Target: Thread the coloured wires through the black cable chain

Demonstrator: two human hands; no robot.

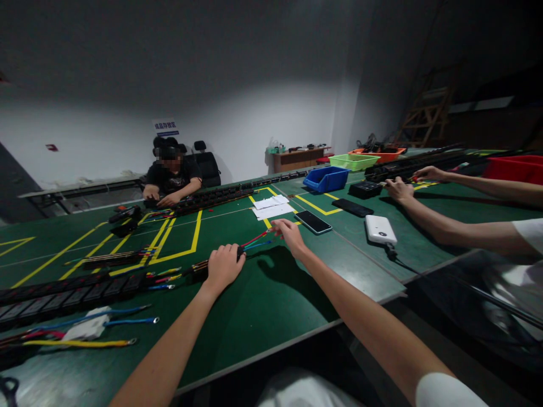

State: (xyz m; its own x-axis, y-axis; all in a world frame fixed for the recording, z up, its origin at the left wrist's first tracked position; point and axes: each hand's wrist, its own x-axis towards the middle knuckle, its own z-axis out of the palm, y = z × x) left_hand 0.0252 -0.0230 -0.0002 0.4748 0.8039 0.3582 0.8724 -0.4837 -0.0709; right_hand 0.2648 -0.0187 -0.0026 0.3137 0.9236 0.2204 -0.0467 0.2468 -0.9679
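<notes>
My left hand (224, 267) is wrapped over the end of a long, narrow black strip (198, 272) lying on the green table. From that end run a red wire (253, 240) and a blue wire (259, 245), pointing right. With its fingertips pinched, my right hand (290, 237) holds the tip of the red wire. The blue wire's end lies free just below those fingers. Left of my left hand, more black strips (97, 289) carry coloured wires with ring terminals. A yellow wire (80, 343) and a white piece (89, 324) lie nearest me at the left.
White papers (272, 208), a phone (313, 221), a black phone-like slab (353, 207) and a white device (380, 230) with a cable lie to the right. Beyond stand a blue bin (326, 180) and a green bin (354, 163). Co-workers' hands (401, 189) work at right; another person sits opposite.
</notes>
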